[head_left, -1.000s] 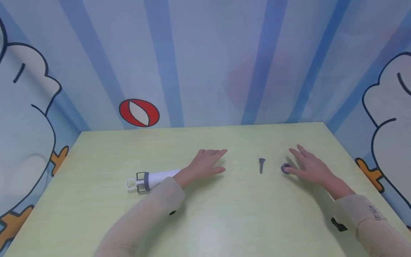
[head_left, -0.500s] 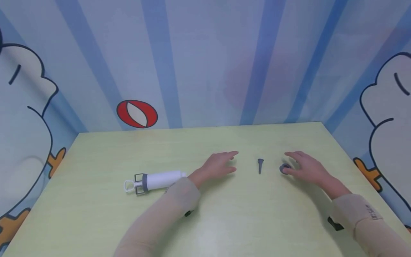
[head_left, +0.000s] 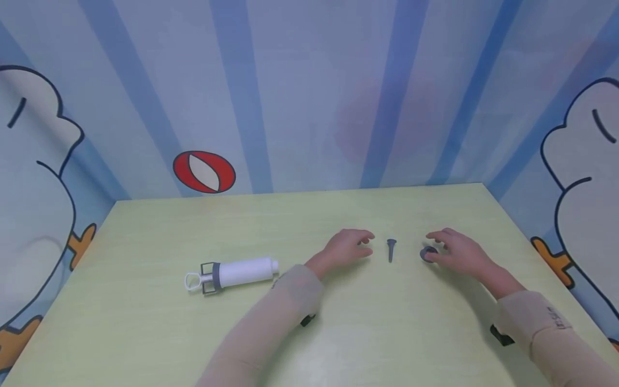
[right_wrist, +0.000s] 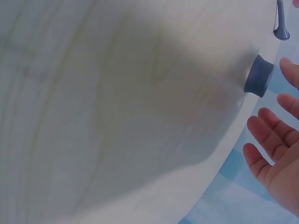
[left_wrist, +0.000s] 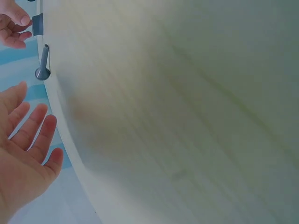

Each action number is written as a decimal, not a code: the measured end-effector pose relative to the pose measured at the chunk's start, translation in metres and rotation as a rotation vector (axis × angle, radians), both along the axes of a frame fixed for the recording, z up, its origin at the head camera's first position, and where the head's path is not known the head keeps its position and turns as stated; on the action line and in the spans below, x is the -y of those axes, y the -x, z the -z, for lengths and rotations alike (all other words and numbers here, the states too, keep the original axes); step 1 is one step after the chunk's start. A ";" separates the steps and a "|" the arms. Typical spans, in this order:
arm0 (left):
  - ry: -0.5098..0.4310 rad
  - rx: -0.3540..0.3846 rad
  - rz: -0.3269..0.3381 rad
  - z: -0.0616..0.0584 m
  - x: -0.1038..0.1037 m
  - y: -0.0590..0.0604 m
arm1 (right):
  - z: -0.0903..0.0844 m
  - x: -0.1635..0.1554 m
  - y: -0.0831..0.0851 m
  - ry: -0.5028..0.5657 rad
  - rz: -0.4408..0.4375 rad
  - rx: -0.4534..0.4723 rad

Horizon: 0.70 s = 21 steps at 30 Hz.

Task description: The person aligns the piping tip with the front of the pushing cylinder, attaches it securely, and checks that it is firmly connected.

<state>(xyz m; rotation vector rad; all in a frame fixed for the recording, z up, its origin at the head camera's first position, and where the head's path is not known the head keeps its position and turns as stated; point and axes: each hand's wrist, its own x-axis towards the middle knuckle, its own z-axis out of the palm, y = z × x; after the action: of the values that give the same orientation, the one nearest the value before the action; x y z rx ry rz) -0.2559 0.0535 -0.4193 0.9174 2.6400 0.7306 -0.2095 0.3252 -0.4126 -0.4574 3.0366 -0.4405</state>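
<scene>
Pale green table point(head_left: 145, 333) fills the lower half of the head view, with a blue striped cartoon wall point(head_left: 300, 91) behind and a red-and-white ball print point(head_left: 204, 171) at left centre.

Left arm comes in from bottom centre in a beige sleeve point(head_left: 271, 322), angled up and to the right. Left hand point(head_left: 345, 248) sits palm down just left of centre, fingers loosely curved and spread, holding nothing. Its fingertips are just beside the small grey nozzle point(head_left: 391, 249) and not touching it; the wrist view shows a gap between the fingers point(left_wrist: 32, 126) and the nozzle point(left_wrist: 43, 63).

Right arm enters from the lower right corner, angled up and to the left. Right hand point(head_left: 456, 251) is palm down, fingers relaxed and slightly bent. The thumb and forefinger are at the grey cap point(head_left: 427, 253), right of the nozzle. The left wrist view shows fingertips touching the cap point(left_wrist: 37, 24) on its side. The right wrist view shows the cap point(right_wrist: 258, 75) with open fingers point(right_wrist: 266, 135) close by. No firm pinch visible; touching rather than gripping.

White syringe-like tube point(head_left: 232, 273) with a grey collar and ring handle lies on its side at left centre, well apart from both hands.

Versus 1.0 s ago: the left hand has slid rightward, away from the tube and up beside the nozzle. The tube's full length now shows. The right hand has drawn in a little over the cap, fingers more bent. Nozzle, cap and tube have not moved.
</scene>
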 end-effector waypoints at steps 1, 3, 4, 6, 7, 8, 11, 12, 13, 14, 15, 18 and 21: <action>0.000 -0.007 0.001 0.001 -0.003 0.000 | 0.000 0.000 0.000 -0.001 0.002 0.002; -0.005 -0.009 -0.003 0.003 -0.008 0.000 | -0.001 0.000 0.000 -0.002 0.009 0.006; -0.008 -0.008 -0.005 0.003 -0.010 0.000 | -0.001 0.000 0.000 -0.002 0.012 0.008; -0.011 -0.011 -0.008 0.003 -0.015 0.000 | -0.001 0.000 0.000 0.002 0.017 0.011; -0.013 -0.011 -0.011 0.003 -0.017 0.000 | -0.001 0.000 0.000 0.005 0.015 0.012; -0.015 -0.008 -0.014 0.003 -0.019 -0.001 | -0.001 0.000 0.000 0.008 0.015 0.013; -0.011 -0.012 -0.018 0.002 -0.025 -0.001 | -0.001 0.000 0.000 0.013 0.011 0.018; -0.005 -0.017 -0.017 0.002 -0.027 -0.001 | -0.001 0.000 0.000 0.012 0.009 0.019; -0.002 -0.021 -0.018 0.002 -0.029 -0.002 | -0.001 0.000 0.000 0.011 0.007 0.017; -0.002 -0.022 -0.018 0.002 -0.031 -0.002 | 0.000 0.000 0.000 0.007 0.008 0.016; 0.005 -0.026 -0.018 0.002 -0.032 -0.002 | 0.000 0.000 0.000 0.004 0.006 0.012; 0.017 -0.033 -0.017 0.003 -0.038 -0.003 | 0.002 -0.001 0.001 -0.001 -0.006 -0.001; 0.022 -0.024 -0.013 0.004 -0.042 -0.004 | 0.002 -0.001 0.002 -0.004 -0.015 -0.009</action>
<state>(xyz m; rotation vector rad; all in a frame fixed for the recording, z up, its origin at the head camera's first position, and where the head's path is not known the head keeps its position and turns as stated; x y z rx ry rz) -0.2523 0.0955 -0.4232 0.9098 2.6714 0.6969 -0.2113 0.3262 -0.4151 -0.4826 3.0406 -0.4323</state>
